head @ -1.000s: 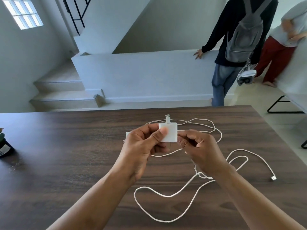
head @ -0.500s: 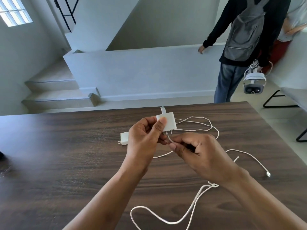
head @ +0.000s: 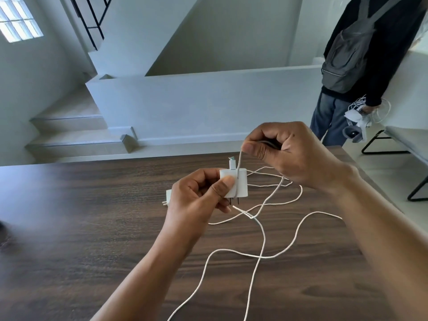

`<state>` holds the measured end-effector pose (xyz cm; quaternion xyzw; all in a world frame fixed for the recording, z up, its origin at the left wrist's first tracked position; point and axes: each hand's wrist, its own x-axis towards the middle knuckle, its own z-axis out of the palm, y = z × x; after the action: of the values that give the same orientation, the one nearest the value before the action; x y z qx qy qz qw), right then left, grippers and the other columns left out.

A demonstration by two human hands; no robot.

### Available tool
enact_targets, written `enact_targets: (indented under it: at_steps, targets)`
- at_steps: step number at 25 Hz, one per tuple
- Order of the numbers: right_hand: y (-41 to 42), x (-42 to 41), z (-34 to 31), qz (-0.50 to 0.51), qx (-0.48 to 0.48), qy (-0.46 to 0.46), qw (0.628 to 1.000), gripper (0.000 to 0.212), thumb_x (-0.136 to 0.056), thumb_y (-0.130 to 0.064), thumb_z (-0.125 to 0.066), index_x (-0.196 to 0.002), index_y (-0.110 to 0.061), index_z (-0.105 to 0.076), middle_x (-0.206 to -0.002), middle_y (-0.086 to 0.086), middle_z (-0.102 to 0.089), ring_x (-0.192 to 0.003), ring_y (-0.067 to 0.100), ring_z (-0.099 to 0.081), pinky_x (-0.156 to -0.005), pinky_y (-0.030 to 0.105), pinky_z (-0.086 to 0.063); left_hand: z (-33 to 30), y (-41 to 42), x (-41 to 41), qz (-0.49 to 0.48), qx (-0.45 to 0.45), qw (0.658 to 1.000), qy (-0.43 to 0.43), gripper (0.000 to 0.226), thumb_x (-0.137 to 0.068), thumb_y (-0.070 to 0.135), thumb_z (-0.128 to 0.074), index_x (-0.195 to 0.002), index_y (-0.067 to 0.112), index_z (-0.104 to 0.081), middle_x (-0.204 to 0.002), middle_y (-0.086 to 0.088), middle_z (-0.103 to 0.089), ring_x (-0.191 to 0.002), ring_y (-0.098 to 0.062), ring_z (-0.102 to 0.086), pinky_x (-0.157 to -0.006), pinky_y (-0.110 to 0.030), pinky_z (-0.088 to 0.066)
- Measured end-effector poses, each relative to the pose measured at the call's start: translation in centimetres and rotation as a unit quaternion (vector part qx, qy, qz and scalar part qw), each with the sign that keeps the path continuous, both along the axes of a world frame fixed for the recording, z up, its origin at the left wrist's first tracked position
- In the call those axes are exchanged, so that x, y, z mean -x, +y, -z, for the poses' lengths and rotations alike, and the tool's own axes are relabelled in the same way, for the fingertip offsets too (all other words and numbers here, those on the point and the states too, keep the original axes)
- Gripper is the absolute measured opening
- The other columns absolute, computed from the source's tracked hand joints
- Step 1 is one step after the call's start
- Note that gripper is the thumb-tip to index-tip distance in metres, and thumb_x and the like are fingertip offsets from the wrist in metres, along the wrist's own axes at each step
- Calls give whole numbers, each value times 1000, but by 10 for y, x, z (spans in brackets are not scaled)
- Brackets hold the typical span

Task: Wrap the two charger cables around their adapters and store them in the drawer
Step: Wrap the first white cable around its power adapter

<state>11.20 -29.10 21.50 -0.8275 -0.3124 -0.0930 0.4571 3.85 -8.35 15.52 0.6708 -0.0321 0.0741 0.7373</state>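
Note:
My left hand point(head: 199, 195) pinches a white square adapter point(head: 240, 181) above the dark wooden table point(head: 81, 228), prongs pointing down and a plug sticking out of its top. My right hand point(head: 284, 151) is raised above and right of it, pinching the white cable point(head: 259, 228). One strand runs from my right thumb down across the adapter's face and under it. The rest of the cable trails in loose loops over the table toward me. A second white adapter point(head: 168, 197) lies on the table behind my left hand, mostly hidden. No drawer is in view.
A person with a grey backpack point(head: 347, 54) stands past the table's far right corner, holding a white bundle of cables. A bench with black legs point(head: 407, 144) is at right. Stairs and a low white wall lie beyond the table.
My right hand rose from below the adapter to above it, drawing the cable up across the adapter's face. The left hand kept its hold. The person at the back shifted right.

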Motion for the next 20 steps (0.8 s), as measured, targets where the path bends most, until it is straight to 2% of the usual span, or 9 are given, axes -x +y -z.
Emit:
enact_targets:
  at_steps: [3, 5, 6, 8, 10, 12, 14, 18, 20]
  targets:
    - [6, -11, 18, 3, -52, 20, 998, 15, -95, -31, -72, -93, -17, -78, -79, 10, -75, -70, 33, -66, -64, 41, -55, -5, 1, 4, 39, 55, 998, 10, 29, -83, 28, -79, -98, 4, -78, -73, -10, -70, -59, -19, -62, -60, -35, -55]
    - [14, -8, 34, -7, -106, 46, 993, 11, -95, -25, -71, -90, -17, -77, -78, 3, -76, -70, 22, -68, -65, 35, -55, -9, -1, 6, 52, 92, 994, 16, 25, -83, 25, -78, -97, 4, -77, -71, -13, -68, -57, -19, -63, -64, -38, -54]
    - [18, -4, 44, -12, -129, 62, 990, 12, -96, -24, -70, -89, -17, -76, -74, 5, -73, -66, 21, -64, -61, 35, -52, -11, -2, 6, 53, 112, 992, 20, 24, -84, 23, -76, -97, 3, -77, -71, -14, -68, -56, -20, -64, -66, -40, -55]
    - [27, 8, 64, -10, -146, 87, 985, 18, -99, -27, -65, -89, -15, -73, -66, 9, -63, -57, 29, -51, -54, 40, -43, -17, -4, 4, 50, 153, 987, 27, 26, -84, 20, -74, -99, -1, -74, -72, -14, -70, -56, -19, -66, -64, -39, -59]
    - [30, 24, 77, 7, -130, 83, 988, 19, -100, -28, -62, -87, -17, -72, -59, -11, -55, -55, 15, -43, -52, 34, -38, -22, -2, 0, 34, 177, 983, 26, 26, -84, 17, -79, -99, -3, -71, -71, -13, -71, -56, -18, -68, -61, -35, -62]
    - [31, 37, 80, 12, -99, 61, 993, 16, -101, -23, -62, -91, -21, -74, -59, -17, -50, -56, 4, -41, -54, 23, -37, -24, 2, -5, 11, 172, 985, 24, 26, -81, 20, -78, -95, -1, -71, -68, -12, -71, -56, -17, -68, -62, -35, -63]
    - [29, 46, 74, 11, -65, 32, 997, 15, -102, -22, -63, -91, -21, -73, -61, -15, -46, -56, 4, -40, -56, 19, -35, -23, 5, -9, -10, 150, 988, 19, 31, -78, 23, -78, -97, -1, -72, -70, -11, -71, -56, -18, -69, -64, -36, -64]
    - [27, 58, 58, 12, -4, -3, 1000, 22, -103, -23, -63, -87, -11, -73, -61, 0, -50, -57, 14, -43, -54, 30, -39, -20, 2, -10, -32, 132, 991, 24, 38, -77, 27, -79, -102, -1, -73, -70, -12, -71, -56, -19, -69, -63, -34, -63]
    - [26, 64, 53, 19, 32, -26, 999, 27, -103, -25, -61, -86, -8, -72, -61, 0, -50, -58, 17, -46, -55, 31, -41, -21, 1, -11, -34, 135, 990, 32, 37, -77, 28, -79, -99, -1, -73, -65, -10, -69, -54, -19, -68, -62, -34, -63]
